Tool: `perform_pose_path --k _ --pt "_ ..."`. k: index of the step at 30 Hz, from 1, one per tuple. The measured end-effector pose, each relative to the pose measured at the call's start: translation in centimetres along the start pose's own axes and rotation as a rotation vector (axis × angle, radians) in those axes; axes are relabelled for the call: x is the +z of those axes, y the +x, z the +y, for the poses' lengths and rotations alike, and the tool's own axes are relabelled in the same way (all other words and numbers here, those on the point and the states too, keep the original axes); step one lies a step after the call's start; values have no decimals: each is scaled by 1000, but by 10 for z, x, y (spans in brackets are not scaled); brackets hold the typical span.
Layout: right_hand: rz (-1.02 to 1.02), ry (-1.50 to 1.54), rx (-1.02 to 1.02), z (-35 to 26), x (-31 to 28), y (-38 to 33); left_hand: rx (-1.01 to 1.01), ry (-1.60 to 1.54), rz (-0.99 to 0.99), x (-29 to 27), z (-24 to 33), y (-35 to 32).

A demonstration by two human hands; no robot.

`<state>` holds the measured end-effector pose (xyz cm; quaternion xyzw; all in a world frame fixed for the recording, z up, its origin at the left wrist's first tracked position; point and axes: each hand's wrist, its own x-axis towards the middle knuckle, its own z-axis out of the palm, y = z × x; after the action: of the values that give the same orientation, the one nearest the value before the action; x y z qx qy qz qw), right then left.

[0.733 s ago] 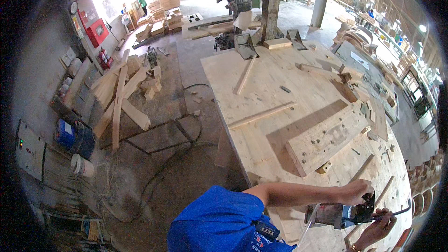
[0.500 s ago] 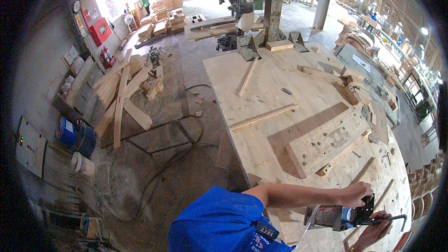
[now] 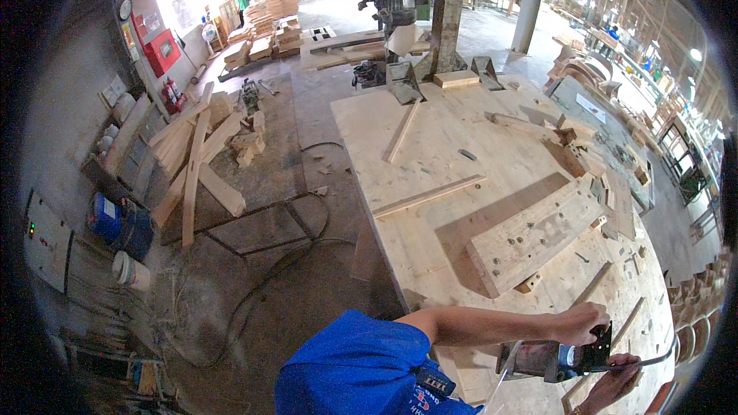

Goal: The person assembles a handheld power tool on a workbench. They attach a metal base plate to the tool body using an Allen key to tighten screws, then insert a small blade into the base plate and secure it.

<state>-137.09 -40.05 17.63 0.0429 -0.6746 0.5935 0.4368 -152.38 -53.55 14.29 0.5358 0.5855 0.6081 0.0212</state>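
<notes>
Over on the far left, on the floor, lie a blue bucket (image 3: 108, 217), a pile of long boards (image 3: 192, 161) and a black cable (image 3: 261, 261) that loops across the concrete. Next comes the big wooden tabletop (image 3: 430, 138), with a thin wood strip (image 3: 429, 196) lying slanted on it and a thick plank with holes (image 3: 534, 234) to the right of that. Down at the near edge, the person's arm in a blue sleeve (image 3: 354, 365) reaches out to a power tool (image 3: 550, 360) (grey body, black handle). One hand, which looks like the left hand (image 3: 580, 323), is wrapped tight around the top of the tool. The right hand (image 3: 611, 388) is just below it near the picture's rim, with fingers curled by the black handle, but I cannot tell how firmly it grips. It looks like the step now is working the tool along the wood at the near corner of the tabletop. The next move, I think, calls for both hands keeping the tool flat and steady. The tabletop edge is very close on the near side, so there is little room there. Toward the plank with holes there is some bare wood to slide into, with small scraps (image 3: 526, 284) in the way.
</notes>
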Motion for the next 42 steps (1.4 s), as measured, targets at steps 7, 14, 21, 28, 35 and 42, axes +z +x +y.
perform_pose_path --k 7,14,21,28,35,42 --pt "179 -51 98 0 18 4 -9 15 -15 -2 0 -1" --pt "116 -133 41 10 2 0 30 31 -25 -4 1 -1" --pt "39 -106 54 -5 18 1 -2 17 -38 -4 1 -2" --pt "277 -313 20 -8 13 -5 17 23 -11 -2 6 0" --pt "69 -14 37 -5 24 4 -8 101 -30 -13 8 0" --pt "191 -181 37 -15 29 3 -81 64 -86 -14 14 2"
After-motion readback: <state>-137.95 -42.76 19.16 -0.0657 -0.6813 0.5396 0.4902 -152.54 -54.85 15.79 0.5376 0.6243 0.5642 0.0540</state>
